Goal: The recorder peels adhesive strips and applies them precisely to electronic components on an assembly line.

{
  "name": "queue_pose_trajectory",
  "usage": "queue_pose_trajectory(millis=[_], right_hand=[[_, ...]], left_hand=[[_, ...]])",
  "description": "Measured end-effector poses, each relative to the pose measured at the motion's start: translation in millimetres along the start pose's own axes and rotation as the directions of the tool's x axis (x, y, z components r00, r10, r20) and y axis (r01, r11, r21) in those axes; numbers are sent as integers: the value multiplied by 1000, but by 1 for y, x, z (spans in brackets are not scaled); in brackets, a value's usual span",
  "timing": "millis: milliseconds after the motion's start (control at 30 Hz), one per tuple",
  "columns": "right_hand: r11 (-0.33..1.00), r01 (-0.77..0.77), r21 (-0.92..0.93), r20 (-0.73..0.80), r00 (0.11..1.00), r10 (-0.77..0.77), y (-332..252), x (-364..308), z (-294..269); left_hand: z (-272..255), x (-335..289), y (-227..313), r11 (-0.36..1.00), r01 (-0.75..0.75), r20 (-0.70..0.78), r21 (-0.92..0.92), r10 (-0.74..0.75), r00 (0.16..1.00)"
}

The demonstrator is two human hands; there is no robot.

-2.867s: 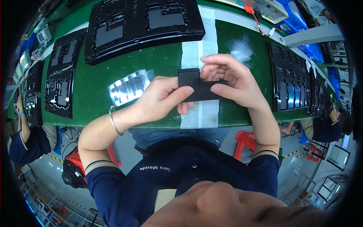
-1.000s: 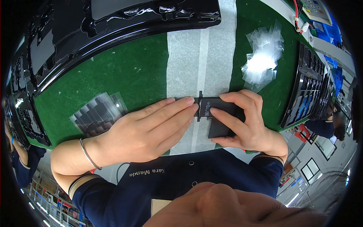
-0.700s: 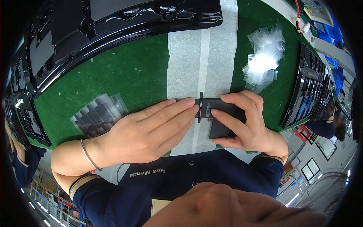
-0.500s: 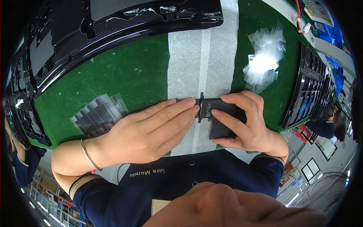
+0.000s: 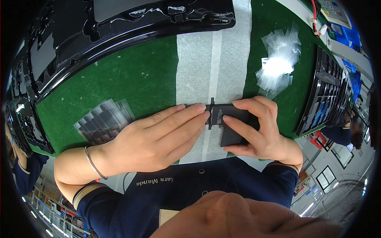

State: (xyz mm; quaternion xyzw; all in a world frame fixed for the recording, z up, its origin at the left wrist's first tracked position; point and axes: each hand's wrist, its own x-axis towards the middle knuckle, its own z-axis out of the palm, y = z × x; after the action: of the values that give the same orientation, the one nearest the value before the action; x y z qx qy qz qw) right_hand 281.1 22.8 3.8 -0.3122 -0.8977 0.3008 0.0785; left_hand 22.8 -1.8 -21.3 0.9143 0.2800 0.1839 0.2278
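Observation:
A flat black battery (image 5: 235,135), with a narrow dark strip and a thin black crossbar (image 5: 211,115) at its left end, lies over the pale runner. My right hand (image 5: 260,129) is closed around the battery, thumb at the near edge, index finger at the far corner and another finger on its face. From the left, my left hand (image 5: 154,139) reaches across with long fingers pressed together, their tips on the strip's end beside the crossbar. The left thumb is hidden, and so is whatever lies under those fingertips.
On the green table (image 5: 131,67) runs a whitish cloth runner (image 5: 194,59). Clear film pieces (image 5: 278,59) lie at right; a fanned stack of clear-and-dark strips (image 5: 105,119) sits at left. Glossy black trays (image 5: 139,23) fill the far left, with a black slotted rack (image 5: 319,91) at right.

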Motion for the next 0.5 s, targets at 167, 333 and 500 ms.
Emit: queue_pose_trajectory(millis=[167, 333, 500], right_hand=[[1000, -2, 0, 8, 1000, 2, 0, 0, 0], [1000, -9, -6, 13, 1000, 9, -1, 0, -1], [1000, -4, -4, 7, 1000, 4, 0, 0, 0]], left_hand=[[1, 0, 1, 1000, -9, -7, 21, 9, 1000], [0, 1, 1, 1000, 3, -3, -21, -3, 1000], [0, 1, 1, 1000, 10, -7, -25, -10, 1000]])
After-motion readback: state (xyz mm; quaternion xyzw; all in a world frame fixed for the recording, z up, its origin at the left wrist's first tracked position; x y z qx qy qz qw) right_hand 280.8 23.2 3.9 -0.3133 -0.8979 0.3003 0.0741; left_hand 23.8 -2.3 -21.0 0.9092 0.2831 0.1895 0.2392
